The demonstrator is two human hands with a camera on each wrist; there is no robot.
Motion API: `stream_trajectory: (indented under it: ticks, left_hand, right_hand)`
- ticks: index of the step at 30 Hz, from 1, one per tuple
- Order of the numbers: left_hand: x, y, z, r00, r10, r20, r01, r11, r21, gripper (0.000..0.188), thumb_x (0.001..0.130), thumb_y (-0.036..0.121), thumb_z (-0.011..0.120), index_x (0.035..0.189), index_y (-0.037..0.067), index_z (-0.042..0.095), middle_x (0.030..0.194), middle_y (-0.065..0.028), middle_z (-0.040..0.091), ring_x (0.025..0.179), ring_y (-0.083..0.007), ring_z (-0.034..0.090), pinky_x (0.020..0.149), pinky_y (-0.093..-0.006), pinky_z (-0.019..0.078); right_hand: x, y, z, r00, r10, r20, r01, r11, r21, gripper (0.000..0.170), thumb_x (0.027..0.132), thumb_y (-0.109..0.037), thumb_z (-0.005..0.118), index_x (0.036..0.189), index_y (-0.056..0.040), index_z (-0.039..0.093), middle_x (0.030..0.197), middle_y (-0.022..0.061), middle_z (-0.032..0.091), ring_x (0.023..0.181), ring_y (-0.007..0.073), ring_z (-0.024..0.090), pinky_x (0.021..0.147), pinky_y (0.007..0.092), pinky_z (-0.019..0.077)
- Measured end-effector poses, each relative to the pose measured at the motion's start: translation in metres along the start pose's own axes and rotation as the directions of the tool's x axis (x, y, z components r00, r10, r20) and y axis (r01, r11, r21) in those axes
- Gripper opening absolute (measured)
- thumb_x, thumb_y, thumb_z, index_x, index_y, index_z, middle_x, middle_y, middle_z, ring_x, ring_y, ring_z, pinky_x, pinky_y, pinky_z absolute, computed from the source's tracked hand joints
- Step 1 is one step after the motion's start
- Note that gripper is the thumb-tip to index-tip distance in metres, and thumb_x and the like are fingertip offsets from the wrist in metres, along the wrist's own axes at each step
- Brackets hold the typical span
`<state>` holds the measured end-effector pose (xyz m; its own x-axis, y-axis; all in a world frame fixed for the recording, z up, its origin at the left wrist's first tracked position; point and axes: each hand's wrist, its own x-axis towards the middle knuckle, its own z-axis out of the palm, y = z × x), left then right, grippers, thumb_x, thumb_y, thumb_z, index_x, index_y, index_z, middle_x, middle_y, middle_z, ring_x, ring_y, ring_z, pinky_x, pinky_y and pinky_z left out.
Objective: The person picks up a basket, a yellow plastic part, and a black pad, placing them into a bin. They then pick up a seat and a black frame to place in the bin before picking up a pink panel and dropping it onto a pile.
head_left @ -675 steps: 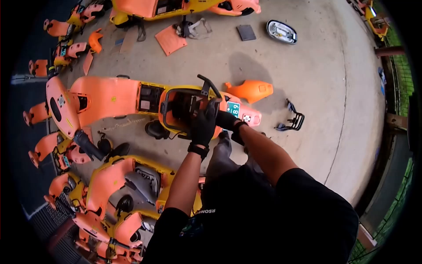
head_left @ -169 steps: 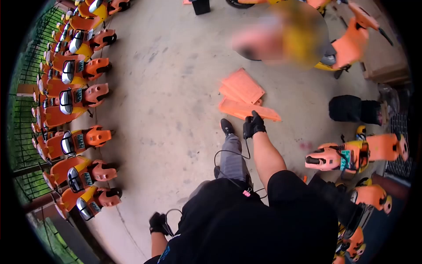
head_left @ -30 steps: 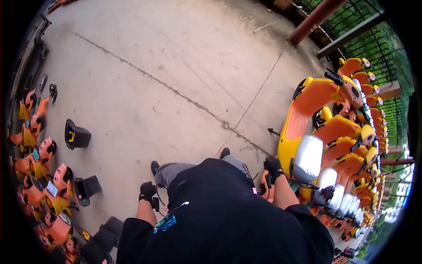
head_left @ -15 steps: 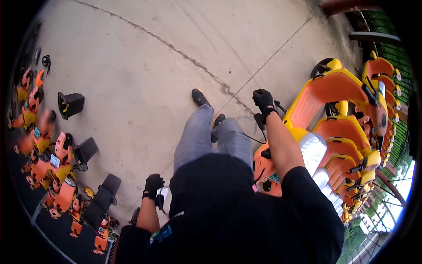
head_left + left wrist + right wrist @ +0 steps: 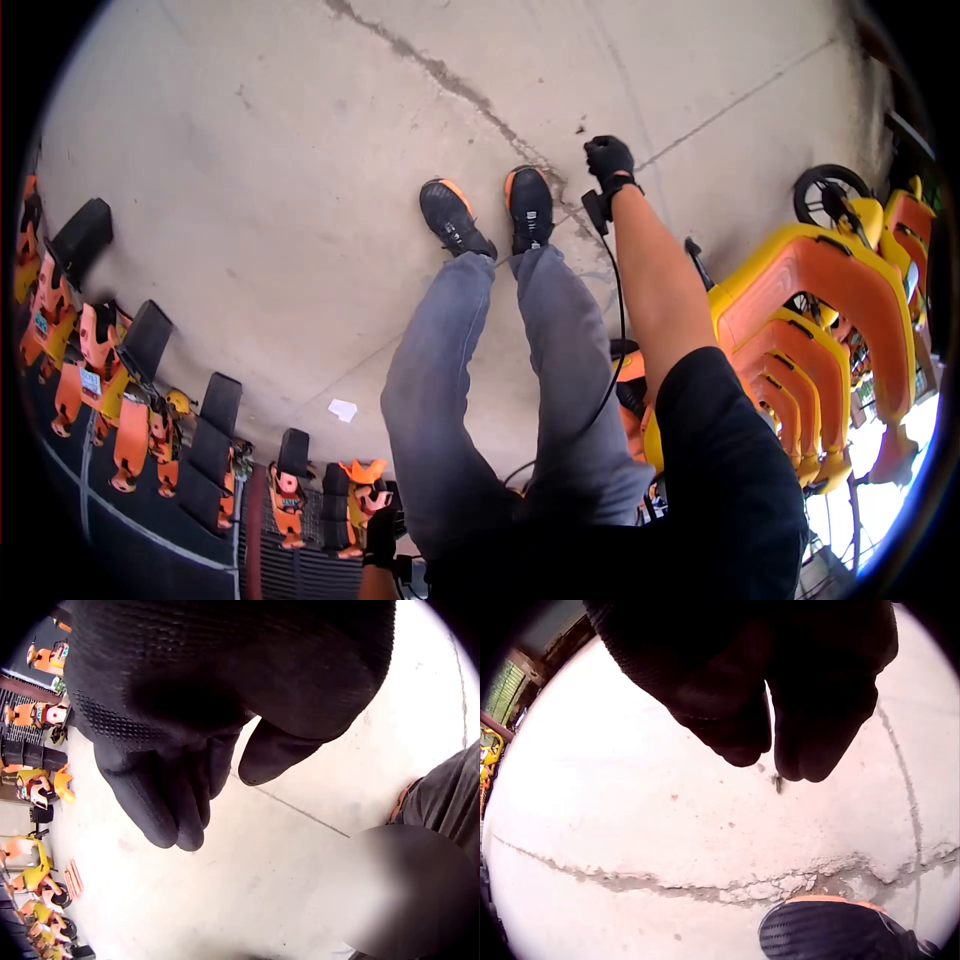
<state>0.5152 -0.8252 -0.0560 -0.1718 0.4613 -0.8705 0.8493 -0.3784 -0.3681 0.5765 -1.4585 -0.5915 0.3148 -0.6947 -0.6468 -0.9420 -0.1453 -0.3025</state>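
Note:
The black-gloved left hand (image 5: 381, 538) hangs low beside the left leg in the head view. In the left wrist view that hand (image 5: 225, 697) has loosely bent fingers with nothing between them and the thumb apart. The right hand (image 5: 609, 160), gloved in black too, is held out over the concrete floor, right of the shoes (image 5: 530, 207). The right wrist view shows this hand (image 5: 757, 682) with loosely bent fingers, a narrow gap between them, and nothing held.
A row of yellow and orange scooters (image 5: 775, 270) stands close on the right. More scooters (image 5: 130, 440) with black seats (image 5: 147, 338) are at the lower left. A white scrap (image 5: 343, 410) lies on the cracked concrete floor (image 5: 250, 200).
The view has tilted down over the legs, and both shoes now stand nearly side by side. The left hand has dropped lower in view; the right hand is slightly higher. Both remain empty.

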Motion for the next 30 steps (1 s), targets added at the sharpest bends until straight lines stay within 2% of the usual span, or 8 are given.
stream_trajectory:
  ticks: [5,9,11,13,16,23,29,30]
  left_hand:
    - [0.024,-0.017,-0.003,0.959,0.277,0.062,-0.284,0.947,0.150,0.028,0.083,0.029,0.054,0.100,0.007,0.056,0.084,-0.0049,0.061,0.069,-0.0165,0.060,0.061,-0.0292,0.0484]
    - [0.004,0.025,0.026,0.986,-0.164,-0.006,0.154,0.940,-0.305,0.032,0.085,0.027,0.051,0.106,0.003,0.052,0.089,-0.0105,0.060,0.078,-0.0213,0.060,0.068,-0.0311,0.0492]
    - [0.003,0.004,0.023,0.991,-0.112,0.068,0.129,0.918,-0.375,0.031,0.086,0.026,0.050,0.107,0.003,0.053,0.094,-0.0115,0.060,0.082,-0.0217,0.060,0.071,-0.0316,0.0490]
    - [0.012,-0.032,0.016,0.989,0.092,0.113,-0.063,0.969,-0.238,0.031,0.085,0.024,0.052,0.106,0.002,0.052,0.096,-0.0141,0.059,0.083,-0.0222,0.060,0.072,-0.0319,0.0495]
    - [-0.026,-0.018,0.014,0.984,0.139,0.110,-0.085,0.913,-0.399,0.031,0.084,0.027,0.053,0.104,0.003,0.053,0.096,-0.0151,0.059,0.082,-0.0249,0.060,0.072,-0.0361,0.0491]
    - [-0.054,-0.025,0.013,0.974,0.223,-0.030,-0.178,0.683,-0.708,0.022,0.080,0.023,0.055,0.092,0.004,0.054,0.085,-0.0137,0.060,0.072,-0.0244,0.062,0.060,-0.0346,0.0515]
    - [-0.007,0.023,-0.011,0.944,0.329,0.040,-0.056,0.277,-0.959,0.022,0.079,0.024,0.058,0.087,0.004,0.055,0.082,-0.0144,0.061,0.072,-0.0281,0.063,0.060,-0.0388,0.0525]
    - [0.004,0.036,-0.021,0.876,0.449,-0.178,-0.382,0.420,-0.823,0.016,0.080,0.022,0.054,0.082,0.006,0.055,0.072,-0.0140,0.059,0.066,-0.0276,0.062,0.055,-0.0383,0.0509]
  right_hand:
    - [0.055,0.024,0.039,1.000,0.019,0.013,-0.013,0.926,-0.377,0.033,0.071,-0.033,0.053,0.084,-0.0036,0.062,0.088,0.0194,0.061,0.087,0.0331,0.057,0.077,0.0412,0.0448]
    - [0.060,0.026,0.036,0.809,-0.339,0.480,0.577,0.306,-0.757,0.019,0.066,-0.022,0.051,0.059,-0.0077,0.063,0.066,0.0118,0.062,0.065,0.0295,0.060,0.057,0.0406,0.0462]
    - [0.044,0.014,0.027,0.816,-0.390,0.427,0.576,0.487,-0.657,0.017,0.064,-0.017,0.051,0.058,-0.0056,0.062,0.062,0.0151,0.060,0.061,0.0314,0.058,0.055,0.0392,0.0460]
    - [-0.006,-0.031,0.022,1.000,-0.010,0.018,0.004,0.959,0.284,0.011,0.066,-0.014,0.053,0.067,-0.0064,0.061,0.056,0.0169,0.055,0.049,0.0269,0.054,0.046,0.0360,0.0432]
    - [-0.065,-0.122,-0.033,0.892,-0.333,0.305,0.400,0.897,-0.190,0.012,0.066,-0.007,0.050,0.054,-0.0083,0.050,0.056,0.0112,0.055,0.048,0.0255,0.052,0.044,0.0351,0.0415]
    - [-0.266,-0.417,-0.083,0.802,-0.307,0.513,0.062,0.896,0.439,0.008,0.074,-0.012,0.058,0.073,-0.0036,0.059,0.056,0.0041,0.055,0.048,0.0139,0.052,0.043,0.0266,0.0431]
    - [-0.469,-0.694,-0.013,0.353,-0.748,0.562,0.370,0.663,0.651,0.017,0.073,-0.013,0.059,0.082,0.0018,0.060,0.067,0.0065,0.058,0.057,0.0130,0.055,0.051,0.0263,0.0474]
    - [-0.521,-0.744,-0.010,0.272,-0.771,0.576,0.218,0.633,0.743,0.027,0.075,-0.013,0.061,0.096,0.0039,0.056,0.077,0.0094,0.059,0.064,0.0153,0.057,0.058,0.0279,0.0501]
